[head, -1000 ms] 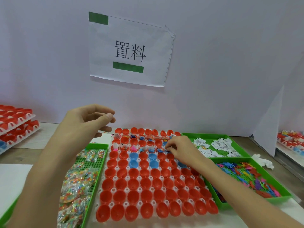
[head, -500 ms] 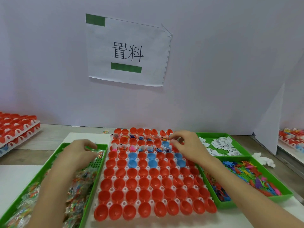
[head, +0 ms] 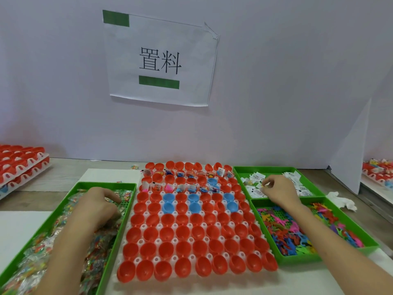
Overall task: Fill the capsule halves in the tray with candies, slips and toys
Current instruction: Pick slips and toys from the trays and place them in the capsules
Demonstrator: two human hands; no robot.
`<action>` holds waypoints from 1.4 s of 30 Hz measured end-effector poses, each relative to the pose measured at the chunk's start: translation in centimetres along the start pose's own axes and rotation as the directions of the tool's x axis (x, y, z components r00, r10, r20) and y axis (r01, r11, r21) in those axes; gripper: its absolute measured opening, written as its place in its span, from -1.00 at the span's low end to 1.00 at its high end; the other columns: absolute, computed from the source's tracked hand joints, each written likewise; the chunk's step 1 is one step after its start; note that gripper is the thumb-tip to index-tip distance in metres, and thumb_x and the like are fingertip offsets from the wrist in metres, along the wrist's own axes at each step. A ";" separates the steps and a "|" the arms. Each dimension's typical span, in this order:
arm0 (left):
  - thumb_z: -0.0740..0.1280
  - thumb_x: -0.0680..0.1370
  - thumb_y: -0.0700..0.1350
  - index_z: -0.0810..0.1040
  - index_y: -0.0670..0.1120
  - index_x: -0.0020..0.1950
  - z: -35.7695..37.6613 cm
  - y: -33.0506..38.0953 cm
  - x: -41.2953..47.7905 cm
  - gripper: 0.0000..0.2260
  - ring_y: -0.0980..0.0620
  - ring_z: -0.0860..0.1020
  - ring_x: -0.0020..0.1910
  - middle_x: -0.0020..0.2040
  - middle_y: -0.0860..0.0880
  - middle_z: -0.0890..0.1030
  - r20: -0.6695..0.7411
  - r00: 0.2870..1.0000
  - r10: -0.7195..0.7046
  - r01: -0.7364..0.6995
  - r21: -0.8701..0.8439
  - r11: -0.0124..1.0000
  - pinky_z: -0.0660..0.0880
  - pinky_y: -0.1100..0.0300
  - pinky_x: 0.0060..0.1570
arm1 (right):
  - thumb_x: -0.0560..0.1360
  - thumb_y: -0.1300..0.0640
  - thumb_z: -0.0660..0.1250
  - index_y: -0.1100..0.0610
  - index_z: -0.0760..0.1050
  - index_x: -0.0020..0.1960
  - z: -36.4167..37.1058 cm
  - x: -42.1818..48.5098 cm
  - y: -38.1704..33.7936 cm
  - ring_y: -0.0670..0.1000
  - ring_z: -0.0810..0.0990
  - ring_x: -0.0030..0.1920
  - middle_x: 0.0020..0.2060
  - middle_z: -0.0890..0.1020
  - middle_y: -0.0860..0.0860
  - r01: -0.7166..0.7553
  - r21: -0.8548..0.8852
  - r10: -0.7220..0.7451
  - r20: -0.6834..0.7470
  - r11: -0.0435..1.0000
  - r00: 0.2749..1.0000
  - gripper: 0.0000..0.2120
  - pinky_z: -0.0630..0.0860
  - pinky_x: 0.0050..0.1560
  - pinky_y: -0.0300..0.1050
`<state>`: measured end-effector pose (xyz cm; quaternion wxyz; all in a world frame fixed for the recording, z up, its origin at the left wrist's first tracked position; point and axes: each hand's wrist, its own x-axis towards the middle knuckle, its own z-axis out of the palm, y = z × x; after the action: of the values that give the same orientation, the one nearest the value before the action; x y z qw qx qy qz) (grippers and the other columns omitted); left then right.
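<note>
The white capsule tray (head: 157,259) lies in the middle, full of red halves (head: 182,250) and a few blue halves (head: 169,206). Two rows near its back hold candies, slips and toys. My left hand (head: 100,206) is down in the green candy tray (head: 102,183) on the left, fingers curled into the wrapped candies (head: 32,262). My right hand (head: 278,191) is over the green slip tray (head: 265,168) at the back right and pinches a white slip (head: 262,185). In front of that stands the green toy tray (head: 319,258) with small coloured toys (head: 282,231).
Stacked trays of red capsule halves (head: 21,162) stand at the far left, and another filled tray (head: 378,171) at the far right. A crumpled white tissue (head: 340,202) lies right of the trays. A white partition with a paper sign (head: 159,60) closes the back.
My left hand came down from the air into the candy tray and dug into the packets. My right hand left the capsule tray and moved right to the slips.
</note>
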<state>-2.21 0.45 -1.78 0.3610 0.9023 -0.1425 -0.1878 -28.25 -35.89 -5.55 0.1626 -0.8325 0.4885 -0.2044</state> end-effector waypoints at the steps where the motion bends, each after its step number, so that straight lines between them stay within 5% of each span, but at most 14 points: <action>1: 0.48 0.41 -0.41 0.66 -0.11 -0.04 0.0 -0.1 0.1 -0.76 -0.16 0.61 -0.18 -0.14 -0.21 0.65 -0.005 1.000 0.007 -0.007 -0.009 1.000 0.46 0.13 -0.27 | 0.50 0.15 0.47 0.12 0.66 0.08 0.1 -0.1 0.0 -0.06 0.54 -0.24 -0.12 0.63 0.02 0.001 0.009 -0.001 -0.013 1.000 1.000 -0.83 0.41 -0.19 -0.15; 6: 0.51 0.44 -0.35 0.66 -0.09 -0.02 -0.7 0.6 -0.4 -0.78 -0.10 0.62 -0.18 -0.16 -0.12 0.67 -0.077 0.991 0.105 -0.108 -0.034 0.994 0.40 0.16 -0.29 | 0.53 0.17 0.42 0.12 0.60 0.17 0.3 -0.7 -0.1 -0.05 0.56 -0.29 -0.23 0.61 -0.05 0.000 0.079 0.006 -0.083 0.997 0.997 -0.78 0.36 -0.33 -0.18; 11: 0.53 0.45 -0.29 0.68 -0.02 -0.11 -2.2 2.2 -1.8 -0.83 -0.02 0.53 -0.43 -0.37 -0.03 0.70 -0.165 0.950 0.265 -0.292 -0.170 0.941 0.36 0.21 -0.36 | 0.52 0.32 0.33 0.16 0.57 0.21 0.4 -1.2 0.0 -0.02 0.54 -0.43 -0.38 0.61 0.00 -0.013 0.148 0.035 -0.143 0.989 0.989 -0.72 0.35 -0.42 -0.22; 17: 0.48 0.50 -0.30 0.69 0.00 -0.03 -1.0 5.7 -4.9 -0.80 -0.07 0.66 -0.22 -0.26 -0.07 0.73 0.113 0.906 0.409 -0.338 -0.388 0.857 0.57 0.15 -0.19 | 0.52 0.33 0.34 0.21 0.66 0.08 -0.3 -1.0 0.1 -0.03 0.54 -0.31 -0.08 0.70 0.13 -0.041 0.153 0.066 -0.164 0.987 0.984 -0.81 0.43 -0.24 -0.18; 24: 0.43 0.55 -0.28 0.68 0.00 0.03 2.2 8.6 -7.5 -0.81 0.05 0.71 -0.15 -0.20 -0.08 0.73 0.260 0.779 0.571 -0.406 -0.485 0.775 0.56 0.38 -0.28 | 0.48 0.36 0.37 0.13 0.66 0.10 -1.6 -1.1 -0.2 0.00 0.60 -0.28 -0.21 0.65 0.03 -0.054 0.279 0.087 -0.109 0.959 0.990 -0.74 0.40 -0.35 -0.24; 31: 0.45 0.54 -0.26 0.69 0.00 0.02 3.1 9.3 -8.3 -0.83 0.04 0.69 -0.18 -0.16 -0.08 0.73 0.206 0.770 0.604 -0.413 -0.560 0.718 0.59 0.33 -0.26 | 0.41 0.32 0.53 0.08 0.63 0.07 -3.4 -1.7 -0.8 -0.06 0.59 -0.16 -0.19 0.62 -0.04 -0.014 0.394 0.070 -0.129 0.919 0.989 -0.71 0.37 -0.28 -0.26; 37: 0.43 0.52 -0.32 0.68 -0.12 -0.01 3.8 9.9 -8.9 -0.86 0.09 0.62 -0.33 -0.20 -0.09 0.73 0.109 0.783 0.612 -0.380 -0.696 0.609 0.54 0.33 -0.33 | 0.41 0.29 0.55 0.09 0.60 0.17 -4.3 -1.9 -1.0 0.03 0.62 -0.01 -0.06 0.68 0.03 -0.037 0.516 0.127 -0.140 0.856 0.982 -0.63 0.45 0.02 -0.08; 42: 0.40 0.54 -0.33 0.67 -0.12 -0.06 4.7 10.4 -9.6 -0.87 0.13 0.63 -0.32 -0.21 -0.05 0.73 0.008 0.792 0.610 -0.419 -0.720 0.554 0.54 0.34 -0.32 | 0.44 0.34 0.49 0.07 0.63 0.13 -4.5 -1.8 -1.7 0.02 0.66 -0.10 -0.13 0.70 0.02 -0.039 0.635 0.180 -0.161 0.772 0.970 -0.68 0.50 -0.18 -0.17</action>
<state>-14.07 -5.91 4.66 0.6845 0.5871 -0.3680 -0.2264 -30.09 -33.81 -1.19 0.3888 -0.6741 0.4550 -0.4329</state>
